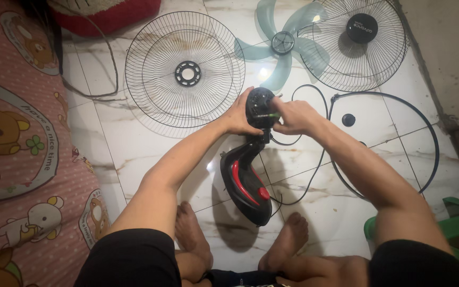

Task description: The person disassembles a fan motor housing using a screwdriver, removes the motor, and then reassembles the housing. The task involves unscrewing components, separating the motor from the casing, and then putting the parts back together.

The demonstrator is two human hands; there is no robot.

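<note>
Left hand (238,116) and right hand (292,115) both in a closed grip on the fan motor head (260,106), hiding its sides. Rear grille (184,72) at 11 o'clock, blade (282,45) at 1. Front grille (359,42) cut off at frame top.

The person wears black shorts (134,258) that reach the knees. Both arms are bare, with no sleeves, watch or rings showing on the left hand (237,114) or right hand (293,116). The feet (192,231) are bare too.

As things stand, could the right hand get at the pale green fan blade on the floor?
Probably yes. The right hand grips the black motor housing, and the fan blade lies flat on the tiles just beyond it with nothing between them. The hand would have to release its grip first.
</note>
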